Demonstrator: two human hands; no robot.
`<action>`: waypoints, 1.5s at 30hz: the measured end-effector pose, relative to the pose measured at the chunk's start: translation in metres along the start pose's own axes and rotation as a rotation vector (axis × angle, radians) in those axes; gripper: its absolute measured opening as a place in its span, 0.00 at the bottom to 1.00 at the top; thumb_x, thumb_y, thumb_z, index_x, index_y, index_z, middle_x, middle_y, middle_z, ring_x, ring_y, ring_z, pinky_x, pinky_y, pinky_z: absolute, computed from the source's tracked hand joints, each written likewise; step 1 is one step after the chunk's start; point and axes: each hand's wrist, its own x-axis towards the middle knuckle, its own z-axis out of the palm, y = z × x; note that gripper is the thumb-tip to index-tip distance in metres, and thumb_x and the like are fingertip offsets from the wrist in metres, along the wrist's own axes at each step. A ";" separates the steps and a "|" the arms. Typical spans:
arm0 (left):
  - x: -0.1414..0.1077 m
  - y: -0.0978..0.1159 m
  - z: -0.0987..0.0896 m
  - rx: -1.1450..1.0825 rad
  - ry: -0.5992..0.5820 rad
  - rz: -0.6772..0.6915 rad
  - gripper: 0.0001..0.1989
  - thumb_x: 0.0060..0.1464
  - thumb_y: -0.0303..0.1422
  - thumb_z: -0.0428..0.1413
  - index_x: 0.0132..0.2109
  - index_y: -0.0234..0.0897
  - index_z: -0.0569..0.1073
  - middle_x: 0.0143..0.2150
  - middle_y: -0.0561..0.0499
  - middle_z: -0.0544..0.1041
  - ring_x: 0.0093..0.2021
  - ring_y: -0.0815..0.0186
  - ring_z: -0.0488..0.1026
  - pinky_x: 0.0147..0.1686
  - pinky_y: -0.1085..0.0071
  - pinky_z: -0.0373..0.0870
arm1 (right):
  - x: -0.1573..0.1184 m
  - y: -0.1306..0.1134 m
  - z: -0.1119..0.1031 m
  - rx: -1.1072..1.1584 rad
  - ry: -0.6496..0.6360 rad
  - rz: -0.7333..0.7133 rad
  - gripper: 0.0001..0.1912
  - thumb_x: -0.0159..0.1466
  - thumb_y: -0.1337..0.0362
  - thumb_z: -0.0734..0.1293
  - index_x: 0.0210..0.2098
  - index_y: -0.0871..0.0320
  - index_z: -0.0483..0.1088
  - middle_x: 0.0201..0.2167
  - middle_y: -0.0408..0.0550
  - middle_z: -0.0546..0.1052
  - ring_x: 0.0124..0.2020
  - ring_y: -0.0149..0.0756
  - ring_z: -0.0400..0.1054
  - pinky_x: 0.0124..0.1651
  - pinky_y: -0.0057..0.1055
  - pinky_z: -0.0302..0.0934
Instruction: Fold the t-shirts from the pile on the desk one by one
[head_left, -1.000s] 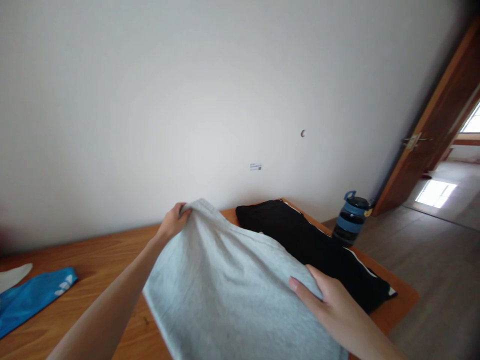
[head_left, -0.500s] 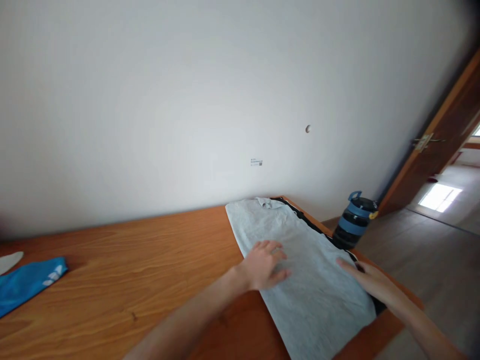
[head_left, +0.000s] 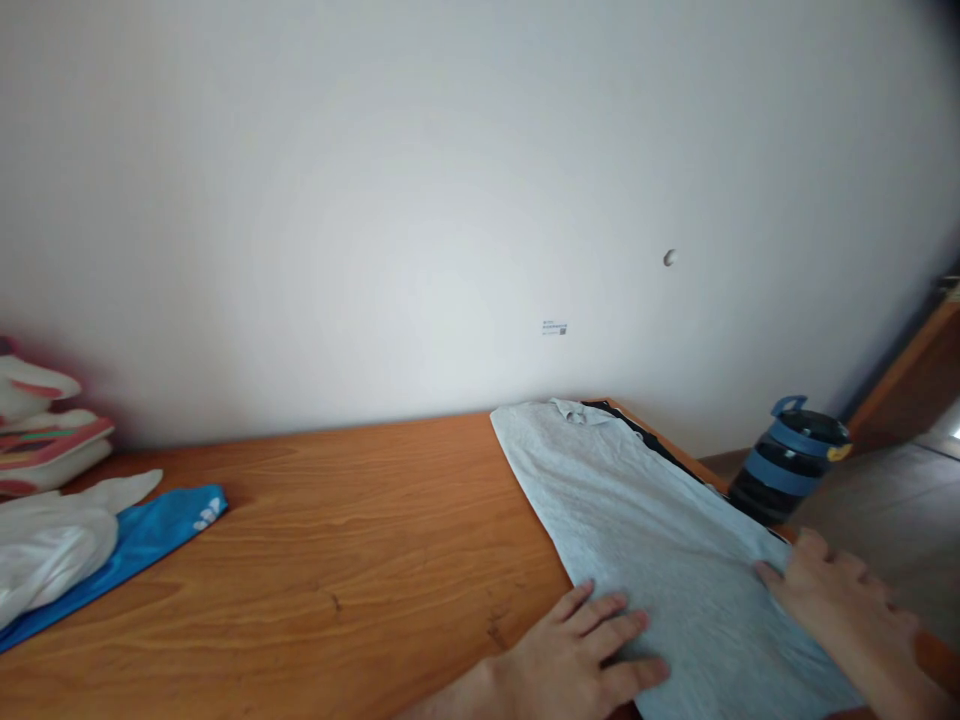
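A light grey T-shirt [head_left: 600,490], folded into a long strip, lies on the wooden table with its collar end toward the wall. My left hand [head_left: 585,655] rests with fingers spread on the near left edge of the shirt. At the shirt's right edge is my right hand [head_left: 840,600], its thumb apart from its loosely bent fingers; what lies under those fingers is hidden. Black fabric [head_left: 667,455] shows along the right side beneath the shirt.
Just past the table's right edge stands a dark bottle with blue bands [head_left: 787,470]. On the left are a blue cloth [head_left: 172,520], a white cloth [head_left: 64,555] and a white and red object [head_left: 52,440]. The wall [head_left: 337,200] borders the wooden table [head_left: 360,520].
Both hands have moved toward the near end of the shirt, the left now down on its left edge. The view has swung left, bringing more of the left-hand items into sight.
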 end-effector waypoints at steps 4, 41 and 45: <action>-0.046 -0.014 -0.022 -0.072 0.009 -0.122 0.22 0.67 0.44 0.53 0.63 0.40 0.67 0.69 0.44 0.68 0.68 0.56 0.65 0.67 0.59 0.63 | -0.002 -0.079 -0.003 0.024 -0.068 -0.312 0.24 0.65 0.53 0.57 0.53 0.58 0.72 0.51 0.69 0.76 0.49 0.64 0.74 0.44 0.57 0.67; -0.417 -0.092 -0.190 0.723 0.779 -2.009 0.28 0.61 0.34 0.55 0.67 0.35 0.63 0.73 0.30 0.54 0.71 0.39 0.56 0.63 0.42 0.58 | -0.146 -0.438 0.000 1.181 -0.284 -0.849 0.15 0.68 0.51 0.62 0.43 0.52 0.74 0.41 0.52 0.81 0.42 0.45 0.78 0.46 0.42 0.75; -0.437 -0.100 -0.201 0.646 0.861 -2.077 0.27 0.65 0.32 0.50 0.67 0.24 0.58 0.63 0.23 0.68 0.61 0.44 0.72 0.54 0.53 0.69 | -0.146 -0.438 0.000 1.184 -0.258 -0.857 0.15 0.69 0.50 0.62 0.42 0.51 0.75 0.40 0.51 0.81 0.41 0.45 0.78 0.44 0.42 0.75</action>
